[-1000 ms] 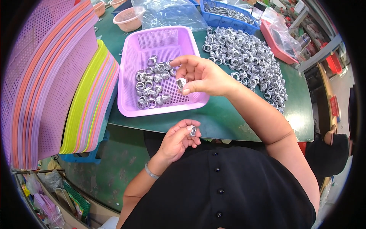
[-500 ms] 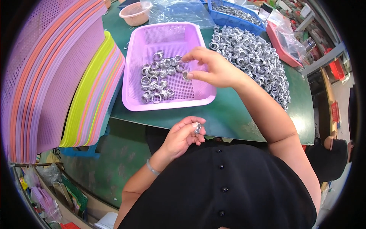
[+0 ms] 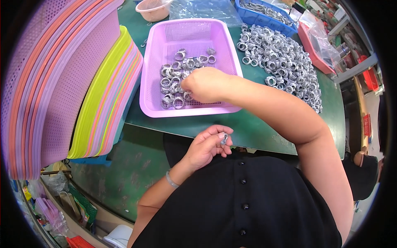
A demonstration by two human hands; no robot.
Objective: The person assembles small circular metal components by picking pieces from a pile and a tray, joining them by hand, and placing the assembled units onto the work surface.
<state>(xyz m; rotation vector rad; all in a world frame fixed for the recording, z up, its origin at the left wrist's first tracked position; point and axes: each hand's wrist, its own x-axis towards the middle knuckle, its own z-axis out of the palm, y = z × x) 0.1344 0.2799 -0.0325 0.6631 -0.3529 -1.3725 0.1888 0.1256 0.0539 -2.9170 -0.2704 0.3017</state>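
Observation:
My left hand (image 3: 206,145) is held just off the near table edge, palm turned up. Between its thumb and fingers is a small silver-grey metal ring (image 3: 224,139). My right hand (image 3: 206,84) reaches into a pink-purple plastic basket (image 3: 190,114), knuckles up and fingers curled down among metal rings. Its fingertips are hidden, so I cannot see what they grip. Loose rings (image 3: 166,82) of the same kind lie in the basket's left and middle part, some overlapping, and one ring (image 3: 211,51) sits apart near its far right.
A large heap of metal rings (image 3: 273,62) covers the table's right side. Behind it stand a blue crate (image 3: 269,24) and a red tray (image 3: 316,58). Clear plastic bags (image 3: 204,12) and a small peach basket (image 3: 154,11) are at the back. Tall nested baskets (image 3: 99,91) rise on the left.
My right hand has moved left and down in the basket, from a loose pinch on a ring to curled fingers among the rings. The left hand keeps its ring. The view has shifted slightly.

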